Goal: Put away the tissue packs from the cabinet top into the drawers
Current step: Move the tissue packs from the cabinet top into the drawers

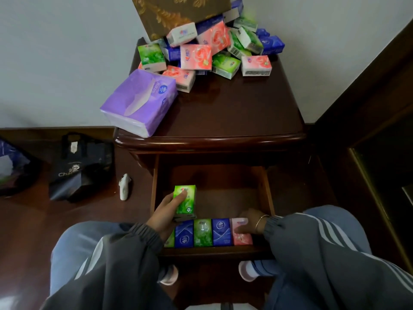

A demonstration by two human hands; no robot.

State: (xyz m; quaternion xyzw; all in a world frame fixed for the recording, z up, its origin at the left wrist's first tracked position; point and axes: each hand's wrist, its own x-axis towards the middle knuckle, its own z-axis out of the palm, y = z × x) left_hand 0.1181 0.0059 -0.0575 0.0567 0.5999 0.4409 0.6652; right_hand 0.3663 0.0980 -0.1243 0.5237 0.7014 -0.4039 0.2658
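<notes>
- The small green plastic-wrapped tissue pack (185, 199) stands upright inside the open wooden drawer (268, 193), just behind the front row; my left hand (164, 212) has its grip clenched round the pack's lower half, thumb on the printed face
- To do this step well I would tip the pack forward, start a second row flush against the first, and let go only once its base sits flat; my judgement, since loose packs would topple
- My right hand (251, 219) lies on the pink tissue pack (242, 237) at the row's right end, probably steadying it; I cannot tell whether that grip pinches or merely presses
- Count in the drawer: five packs in the front row, touching side by side; two green, two blue, one pink; the held one makes six
- On the dark wooden cabinet top (234, 108): one large purple tissue pack (140, 104) at the front left corner; behind it a heap of small packs (201, 54) in green, pink, blue and white, at least a dozen, too overlapped for an exact count
- One brown patterned box (178, 12) behind the heap; one dark paper bag (82, 171) on the floor to the left
</notes>
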